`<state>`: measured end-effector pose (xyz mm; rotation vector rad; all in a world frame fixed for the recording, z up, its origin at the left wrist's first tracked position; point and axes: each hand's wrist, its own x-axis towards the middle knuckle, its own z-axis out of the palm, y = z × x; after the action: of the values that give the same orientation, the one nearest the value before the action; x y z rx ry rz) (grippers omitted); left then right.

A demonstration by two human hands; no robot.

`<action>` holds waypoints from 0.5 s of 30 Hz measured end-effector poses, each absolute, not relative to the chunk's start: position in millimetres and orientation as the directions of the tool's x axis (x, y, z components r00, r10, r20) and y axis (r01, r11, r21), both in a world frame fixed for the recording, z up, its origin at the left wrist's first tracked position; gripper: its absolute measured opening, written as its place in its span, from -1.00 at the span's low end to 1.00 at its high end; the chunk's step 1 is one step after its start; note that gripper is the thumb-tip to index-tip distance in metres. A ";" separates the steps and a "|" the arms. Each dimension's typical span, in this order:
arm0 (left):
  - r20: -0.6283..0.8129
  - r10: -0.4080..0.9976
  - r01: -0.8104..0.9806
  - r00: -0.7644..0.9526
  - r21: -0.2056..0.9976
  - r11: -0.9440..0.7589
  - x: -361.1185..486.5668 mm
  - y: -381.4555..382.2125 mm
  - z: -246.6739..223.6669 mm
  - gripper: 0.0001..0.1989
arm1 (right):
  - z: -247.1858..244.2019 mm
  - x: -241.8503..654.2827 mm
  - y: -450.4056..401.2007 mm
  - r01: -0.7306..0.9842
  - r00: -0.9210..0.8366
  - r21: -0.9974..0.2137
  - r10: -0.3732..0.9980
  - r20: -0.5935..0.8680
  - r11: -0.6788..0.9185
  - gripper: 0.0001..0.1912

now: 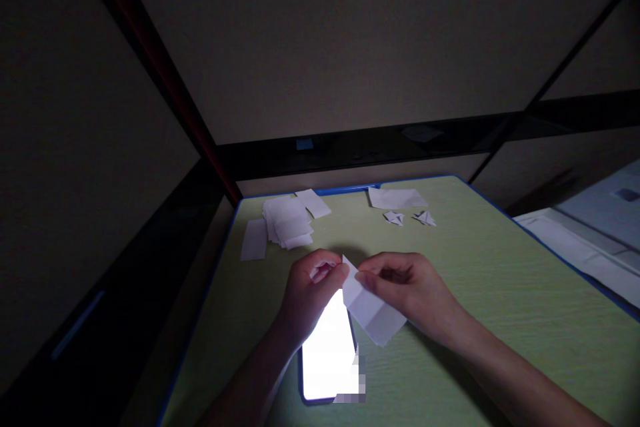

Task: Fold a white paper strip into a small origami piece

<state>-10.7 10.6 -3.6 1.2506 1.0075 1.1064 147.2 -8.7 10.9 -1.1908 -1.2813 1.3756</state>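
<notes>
Currently L hand (313,287) + R hand (413,287) pinch-grip creased white rectangular paper strip (373,310); align edges b4 pressing, approx. light thumb pressure.

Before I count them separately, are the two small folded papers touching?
Apart. The head view shows green tabletop between the left folded paper and the right one.
</notes>
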 end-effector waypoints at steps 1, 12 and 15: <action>0.022 0.980 -0.066 0.197 0.998 -0.009 -11.2 10.8 -3.4 -0.87 | 11.2 147.3 -8.6 0.012 -0.146 -0.997 0.986 -0.077 -0.076 -0.87; 0.025 0.983 -0.008 0.184 1.000 -0.024 -11.6 12.8 -2.4 -0.87 | 7.9 149.1 -8.6 0.033 -0.167 -0.998 0.984 -0.063 -0.058 -0.87; 0.050 0.985 -0.006 0.164 0.999 -0.049 -9.7 12.2 -2.7 -0.87 | 7.0 149.3 -8.1 0.034 -0.168 -0.998 0.984 -0.064 -0.059 -0.85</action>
<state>-9.7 12.2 -2.7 1.3174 1.0608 1.1231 149.3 -8.1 7.0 -1.1917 -1.3252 1.3670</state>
